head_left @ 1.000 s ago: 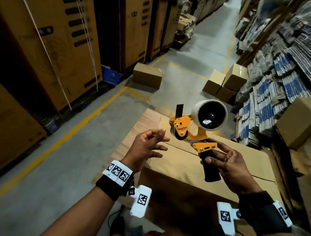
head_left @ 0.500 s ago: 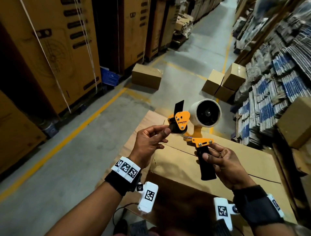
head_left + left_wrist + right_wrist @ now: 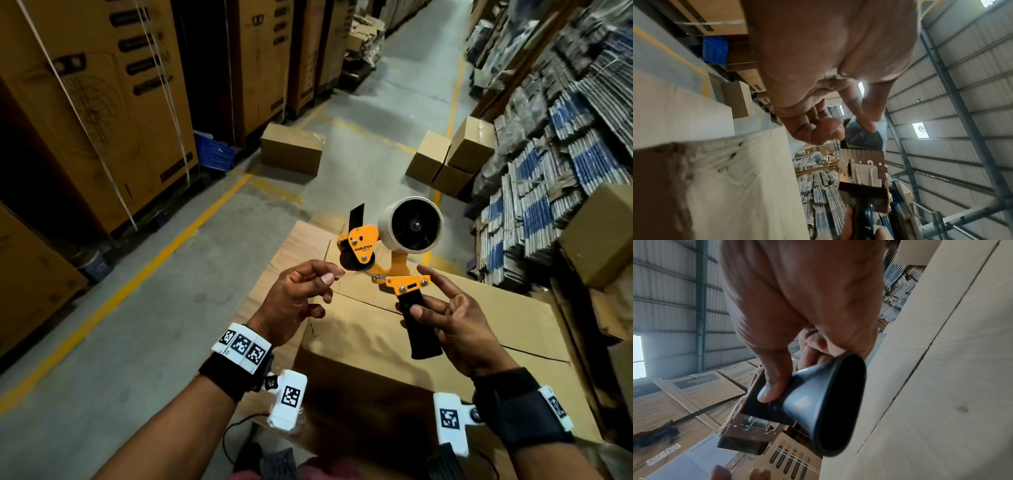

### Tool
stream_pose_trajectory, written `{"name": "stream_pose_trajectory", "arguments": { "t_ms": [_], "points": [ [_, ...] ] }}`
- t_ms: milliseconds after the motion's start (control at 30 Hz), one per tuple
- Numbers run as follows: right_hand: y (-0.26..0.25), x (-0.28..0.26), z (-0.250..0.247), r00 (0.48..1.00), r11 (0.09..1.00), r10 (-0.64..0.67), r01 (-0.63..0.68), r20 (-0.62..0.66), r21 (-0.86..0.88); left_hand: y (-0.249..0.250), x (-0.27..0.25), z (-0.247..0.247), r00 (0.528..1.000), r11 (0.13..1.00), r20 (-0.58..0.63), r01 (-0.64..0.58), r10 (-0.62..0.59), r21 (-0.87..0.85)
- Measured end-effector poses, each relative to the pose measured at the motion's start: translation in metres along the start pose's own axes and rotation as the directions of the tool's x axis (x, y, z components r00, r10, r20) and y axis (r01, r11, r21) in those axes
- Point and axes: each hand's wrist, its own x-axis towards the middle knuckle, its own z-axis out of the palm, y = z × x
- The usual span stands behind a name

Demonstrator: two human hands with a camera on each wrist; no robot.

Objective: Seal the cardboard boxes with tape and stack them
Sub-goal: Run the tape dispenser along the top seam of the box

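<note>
Your right hand holds the tape dispenser by its black handle, thumb pressed across the grip and the lower fingers curled behind it, while the index and middle fingers stand out loosely straight. The dispenser is upright above the cardboard box in front of you, its white tape roll turned toward you and the orange frame leaning to your left. Your left hand pinches the free end of the clear tape between thumb and forefinger, just beside the front roller (the left wrist view shows the film stretched from the fingertips to the toothed blade). The other left fingers are curled in, holding nothing. The box's top flaps are folded shut with the seam showing bare. Farther down the aisle one small box sits alone on the floor, and three more are stacked near the shelving on your right.
</note>
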Motion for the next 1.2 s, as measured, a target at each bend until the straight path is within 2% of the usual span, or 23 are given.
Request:
{"name": "stream_pose_trajectory", "arguments": {
  "t_ms": [200,367,633,800,900,1033,1200],
  "points": [
    [-0.005,0.0,-0.001,1.0,0.999,-0.027,0.026,-0.012,-0.02,0.002,-0.001,0.002,0.998,0.998,-0.029,0.05,-0.049,0.041],
    [-0.004,0.0,-0.002,0.998,0.998,-0.057,0.057,0.002,-0.038,0.007,0.002,0.014,0.976,0.982,-0.108,0.185,-0.188,-0.036],
    [-0.003,0.001,-0.004,0.996,0.992,-0.092,0.091,-0.004,-0.087,0.013,0.004,0.009,0.943,0.947,-0.165,0.254,-0.287,-0.197],
    [-0.007,-0.002,-0.002,0.994,0.986,-0.107,0.105,-0.01,-0.127,0.025,0.008,-0.005,0.933,0.94,-0.133,0.34,-0.335,0.015],
    [-0.007,-0.002,0.002,0.993,0.981,-0.112,0.107,-0.023,-0.165,0.035,0.018,-0.015,0.936,0.929,-0.156,0.337,-0.314,0.155],
    [-0.002,0.0,0.01,0.989,0.977,-0.118,0.1,-0.085,-0.188,0.05,0.041,-0.026,0.933,0.852,-0.177,0.359,-0.314,0.381],
    [-0.002,0.011,0.013,0.988,0.967,-0.127,0.102,-0.093,-0.234,0.055,0.066,-0.037,0.92,0.768,-0.174,0.39,-0.352,0.508]
  ]
}}
